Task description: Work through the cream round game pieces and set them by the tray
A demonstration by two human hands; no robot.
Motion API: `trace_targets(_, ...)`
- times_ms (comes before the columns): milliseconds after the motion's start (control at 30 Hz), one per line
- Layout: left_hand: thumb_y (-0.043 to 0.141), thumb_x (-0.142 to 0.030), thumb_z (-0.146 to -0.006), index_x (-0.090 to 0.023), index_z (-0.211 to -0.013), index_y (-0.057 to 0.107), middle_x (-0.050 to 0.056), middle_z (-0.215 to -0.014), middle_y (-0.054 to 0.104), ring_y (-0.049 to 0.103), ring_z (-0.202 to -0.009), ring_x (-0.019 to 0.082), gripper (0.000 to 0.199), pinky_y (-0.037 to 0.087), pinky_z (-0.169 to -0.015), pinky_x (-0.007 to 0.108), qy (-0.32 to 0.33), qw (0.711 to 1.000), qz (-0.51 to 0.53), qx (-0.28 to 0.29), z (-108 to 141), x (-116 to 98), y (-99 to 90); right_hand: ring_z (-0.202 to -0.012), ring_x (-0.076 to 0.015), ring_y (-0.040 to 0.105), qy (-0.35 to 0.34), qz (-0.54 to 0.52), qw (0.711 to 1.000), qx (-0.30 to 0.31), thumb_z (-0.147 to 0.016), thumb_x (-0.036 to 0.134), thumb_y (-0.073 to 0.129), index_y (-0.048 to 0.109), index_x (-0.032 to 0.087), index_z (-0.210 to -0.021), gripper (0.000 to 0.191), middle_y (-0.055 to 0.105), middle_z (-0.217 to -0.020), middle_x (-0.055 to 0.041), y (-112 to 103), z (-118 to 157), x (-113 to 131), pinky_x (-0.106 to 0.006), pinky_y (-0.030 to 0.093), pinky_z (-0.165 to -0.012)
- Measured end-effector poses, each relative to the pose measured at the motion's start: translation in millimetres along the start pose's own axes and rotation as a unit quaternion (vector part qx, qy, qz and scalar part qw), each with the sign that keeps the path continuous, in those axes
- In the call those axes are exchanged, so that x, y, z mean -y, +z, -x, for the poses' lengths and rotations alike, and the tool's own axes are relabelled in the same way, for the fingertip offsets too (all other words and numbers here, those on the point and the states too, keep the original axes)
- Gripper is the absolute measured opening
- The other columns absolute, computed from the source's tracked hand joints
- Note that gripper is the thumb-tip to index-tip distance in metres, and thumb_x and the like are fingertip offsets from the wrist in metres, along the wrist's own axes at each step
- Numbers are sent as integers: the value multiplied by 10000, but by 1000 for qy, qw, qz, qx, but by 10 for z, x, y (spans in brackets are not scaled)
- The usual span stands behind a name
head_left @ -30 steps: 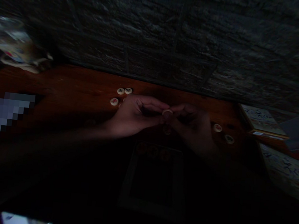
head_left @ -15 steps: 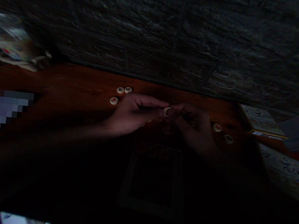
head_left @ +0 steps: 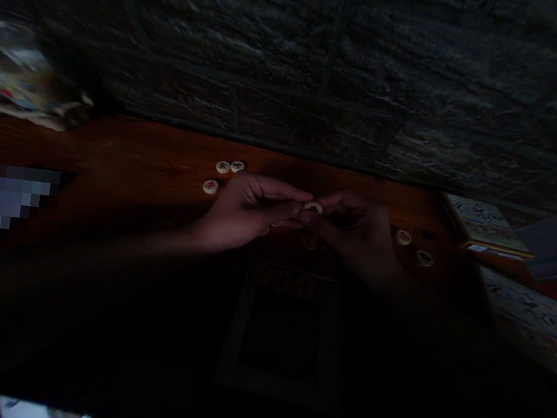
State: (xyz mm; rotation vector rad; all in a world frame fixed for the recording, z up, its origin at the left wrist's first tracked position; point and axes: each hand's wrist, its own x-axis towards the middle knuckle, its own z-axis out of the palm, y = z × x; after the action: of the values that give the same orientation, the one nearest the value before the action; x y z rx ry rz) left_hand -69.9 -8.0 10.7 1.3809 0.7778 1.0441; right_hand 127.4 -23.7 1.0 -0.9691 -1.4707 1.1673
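Observation:
Between the fingertips of my left hand (head_left: 242, 215) and my right hand (head_left: 359, 231) is a round, pale Chinese chess piece (head_left: 314, 208) with a dark character. Both hands are closed in a pinch on it, above the wooden table. Below them, in deep shadow, lies a shallow frame-like tray (head_left: 230, 358) with three round pieces (head_left: 282, 281) in a row at its far end. Another dim piece (head_left: 310, 241) shows just under my right hand. A red-marked piece (head_left: 210, 186) and two dark-marked pieces (head_left: 222, 167) rest left of my left hand.
Right of my right hand lie a red-marked piece (head_left: 403, 237) and a dark-marked one (head_left: 424, 258). Two printed boxes (head_left: 485, 222) are at the table's right side. A clear jar (head_left: 15, 68) stands far left. A stone-block wall (head_left: 286, 55) runs behind the wooden table (head_left: 154, 151).
The chess piece between my fingers has tilted, with its face now turned more upward. My hands stay in nearly the same place. The view has shifted slightly.

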Motion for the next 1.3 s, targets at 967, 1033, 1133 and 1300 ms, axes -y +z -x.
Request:
trace_targets(967, 836, -321, -870, -168, -1045, 785, 87, -984, 832, 794, -878, 207, 238, 630, -800, 286, 79, 990, -109, 41, 0, 60, -1, -498, -119, 648, 7, 32, 999, 16, -836, 569, 813, 713, 186, -756, 403, 724, -639, -7, -2, 11, 36, -230, 518, -466)
trace_targets(1033, 819, -338, -886, -168, -1021, 790, 84, -969, 830, 792, -865, 205, 219, 627, -777, 279, 67, 992, -101, 32, 4, 49, 5, -512, -122, 655, 8, 31, 999, 15, -833, 555, 819, 709, 187, -756, 391, 729, -656, -9, -1, 13, 41, -232, 531, -474)
trace_targets(1133, 826, -338, -876, -177, -998, 803, 72, -969, 829, 791, -873, 206, 203, 626, -763, 272, 50, 995, -89, 17, 6, 35, 7, -523, -120, 664, 9, 28, 1000, 5, -851, 505, 814, 704, 189, -769, 344, 736, -681, -9, -3, 18, 43, -229, 546, -485)
trace_targets(1300, 841, -352, -859, -176, -976, 813, 73, -952, 831, 796, -869, 226, 213, 642, -772, 305, 32, 997, -71, 7, 5, 14, 13, -526, -126, 670, 4, 37, 999, 7, -840, 486, 826, 710, 192, -785, 320, 732, -668, -4, -7, 17, 44, -235, 552, -495)
